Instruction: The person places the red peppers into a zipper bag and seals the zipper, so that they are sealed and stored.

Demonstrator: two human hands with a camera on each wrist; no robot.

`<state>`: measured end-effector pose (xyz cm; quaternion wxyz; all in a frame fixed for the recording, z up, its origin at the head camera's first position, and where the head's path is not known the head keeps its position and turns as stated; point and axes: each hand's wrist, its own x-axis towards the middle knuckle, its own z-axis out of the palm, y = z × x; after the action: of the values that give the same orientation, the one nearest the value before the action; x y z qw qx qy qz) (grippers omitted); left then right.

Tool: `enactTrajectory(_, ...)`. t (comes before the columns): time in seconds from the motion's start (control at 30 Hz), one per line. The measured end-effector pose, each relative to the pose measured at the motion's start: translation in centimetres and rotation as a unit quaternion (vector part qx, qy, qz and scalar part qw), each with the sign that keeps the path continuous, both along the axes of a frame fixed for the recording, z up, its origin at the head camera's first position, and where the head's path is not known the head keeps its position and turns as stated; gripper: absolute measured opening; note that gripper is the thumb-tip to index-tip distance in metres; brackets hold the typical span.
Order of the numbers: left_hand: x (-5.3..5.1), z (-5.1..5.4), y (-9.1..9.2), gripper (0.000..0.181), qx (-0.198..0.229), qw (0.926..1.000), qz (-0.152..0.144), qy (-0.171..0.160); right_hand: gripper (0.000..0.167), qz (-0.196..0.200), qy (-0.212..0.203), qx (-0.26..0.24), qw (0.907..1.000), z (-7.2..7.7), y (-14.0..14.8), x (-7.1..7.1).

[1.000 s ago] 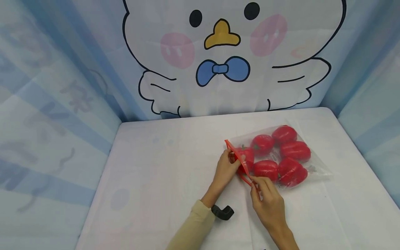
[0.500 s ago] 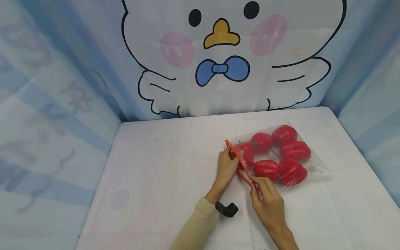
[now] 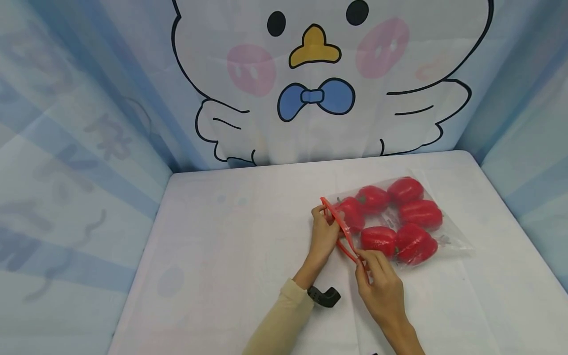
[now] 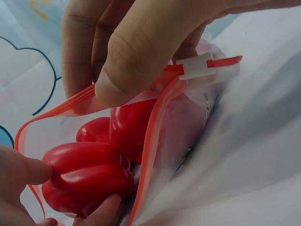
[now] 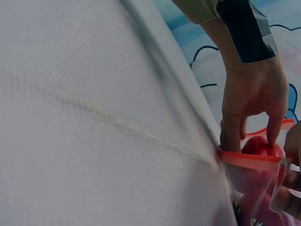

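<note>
A clear zip bag (image 3: 452, 241) with a red zip edge (image 4: 155, 141) lies on the table, several red bell peppers (image 3: 417, 244) inside. Its mouth gapes toward the left. My left hand (image 3: 324, 236) reaches into the mouth and holds a red bell pepper (image 4: 87, 174) between thumb and fingers, as the left wrist view shows. My right hand (image 3: 381, 286) pinches the zip edge near its lower end, beside a white slider (image 4: 195, 68). Part of the left fingers is hidden behind the red edge in the head view.
A white cloth covers the table (image 3: 222, 271). A black wrist device (image 3: 325, 297) sits on the left wrist, by a beige sleeve (image 3: 279, 320). Behind stands a curtain (image 3: 275, 133) with a cartoon print, and blue curtains (image 3: 88, 197) hang at the sides.
The left hand has moved slightly forward and to the right, and the bell pepper by it has shifted deeper into the bag. The right hand keeps its place on the zip edge.
</note>
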<state>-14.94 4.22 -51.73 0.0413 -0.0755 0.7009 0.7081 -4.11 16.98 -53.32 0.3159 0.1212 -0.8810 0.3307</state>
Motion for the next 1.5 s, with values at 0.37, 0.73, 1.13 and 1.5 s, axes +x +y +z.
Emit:
enactTrajectory(0.37,0.3,-0.2,0.5,0.051,0.03,0.9995,0.003,-0.008,0.029,0.004,0.002,-0.002,1.0,0.0,0.1,0.0)
enactTrajectory(0.73,0.9,-0.5,-0.4,0.045,0.04,0.999,-0.019,-0.011,0.029,-0.002,-0.045,0.023,0.9987,0.4,-0.1,0.2)
enactTrajectory(1.13,1.7,-0.4,-1.6,0.033,-0.02,0.9996,0.01,0.018,0.032,-0.001,-0.037,0.054,0.9978,0.3,-0.1,0.1)
enactTrajectory(1.5,1.3,-0.7,-0.5,0.046,0.081,0.9963,-0.028,0.003,0.044,-0.007,-0.044,0.063,0.997,0.5,0.1,0.3)
